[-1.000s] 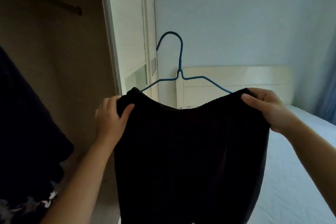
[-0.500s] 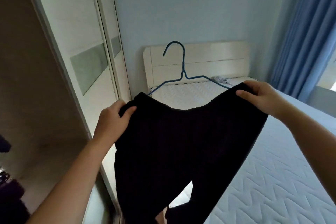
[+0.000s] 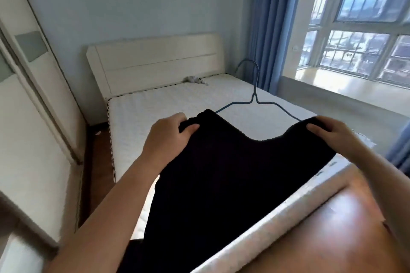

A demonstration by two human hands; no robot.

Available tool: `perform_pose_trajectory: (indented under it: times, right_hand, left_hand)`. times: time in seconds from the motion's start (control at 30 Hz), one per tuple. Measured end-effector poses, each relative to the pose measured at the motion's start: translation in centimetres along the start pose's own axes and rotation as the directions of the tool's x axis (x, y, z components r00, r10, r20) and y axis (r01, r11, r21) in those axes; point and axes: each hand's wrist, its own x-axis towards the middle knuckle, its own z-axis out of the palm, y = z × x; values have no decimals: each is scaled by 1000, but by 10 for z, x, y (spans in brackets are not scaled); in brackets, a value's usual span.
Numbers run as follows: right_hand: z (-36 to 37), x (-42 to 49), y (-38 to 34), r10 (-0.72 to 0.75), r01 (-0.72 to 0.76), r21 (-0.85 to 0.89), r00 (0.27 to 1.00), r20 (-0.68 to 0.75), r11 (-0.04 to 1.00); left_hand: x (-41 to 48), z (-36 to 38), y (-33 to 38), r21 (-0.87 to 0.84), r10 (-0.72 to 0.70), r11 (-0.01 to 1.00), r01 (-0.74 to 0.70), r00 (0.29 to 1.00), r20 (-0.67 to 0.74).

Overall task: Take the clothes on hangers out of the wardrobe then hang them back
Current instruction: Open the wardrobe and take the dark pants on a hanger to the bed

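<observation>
Item: black garment (image 3: 221,184), dark knit cloth, draped on a blue wire hanger (image 3: 255,101). Location: held up in the air over the foot of the bed (image 3: 177,104), away from the wardrobe (image 3: 33,117), whose pale sliding doors stand at the left edge of the view. The cloth hangs down from the hanger's two shoulders and sags in a curve between them; its lower part falls past the mattress edge toward the wooden floor (image 3: 332,228).

Left hand (image 3: 166,137): closed on the garment's left shoulder, thumb lying across the front of the cloth, fingers wrapped behind it. Whether the wire inside the fold is also gripped cannot be told.

Right hand (image 3: 332,135): closed on the garment's right shoulder, thumb on the front, fingers curled over the top edge.

Hanger: hook upright, between the two hands, touching nothing; both wire arms slope down into the cloth.

Surroundings: cream headboard (image 3: 155,60) against the wall, blue curtain (image 3: 270,29) beside a barred window (image 3: 359,29), a small grey object (image 3: 194,79) on the mattress near the headboard.
</observation>
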Motion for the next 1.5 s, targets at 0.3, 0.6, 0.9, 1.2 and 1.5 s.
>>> perform_pose_trajectory:
  times: [0.3,0.6,0.9,1.2,1.5]
  right_hand:
    - [-189,-153,142,243,-289,-138,929,-278,947]
    - [-293,-304,177,416,-559,-91,706,-573,824]
    - [-283,-260,171,344,-498,-162,766,-543,852]
    - [-223,-126,163,161,-246,-203,918,-361,948]
    - [-155,28,176,127,-155,-211,982,-142,965]
  left_hand:
    - [-26,155,198,-231,263,951,-203,928,265]
    - [-88,248,335,-426,445,867,-258,786,429]
    - [-84,245,303,-434,318,892,-125,856,408]
    - [-32,212,214,-344,76,939,2,974,212]
    - [41,229,133,-309,-149,936,169,985,89]
